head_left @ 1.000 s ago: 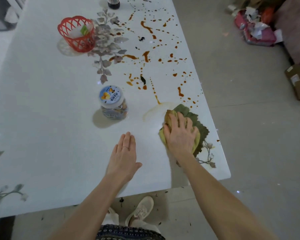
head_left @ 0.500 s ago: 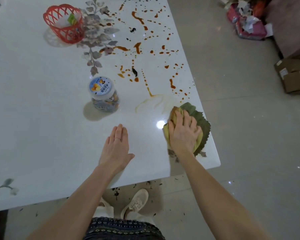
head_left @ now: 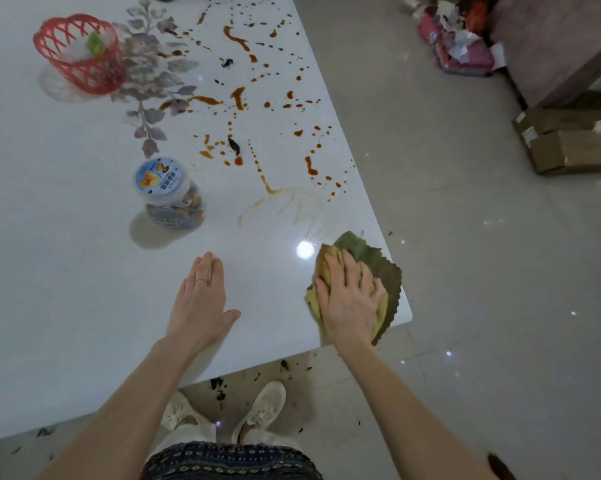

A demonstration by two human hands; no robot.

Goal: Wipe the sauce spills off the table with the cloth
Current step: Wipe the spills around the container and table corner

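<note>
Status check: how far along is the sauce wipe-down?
Done: only a faint smeared patch just beyond the cloth looks wiped. In hand: the right hand presses flat on the folded yellow-green cloth at the white table's near right corner; the left hand rests flat on the tabletop. Left: nearly everything, brown sauce drops and streaks reaching as far up the table as the red plastic basket.

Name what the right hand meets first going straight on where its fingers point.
Probably the smeared sauce streaks, after a short stretch of table; the right hand presses the cloth flat.
</note>
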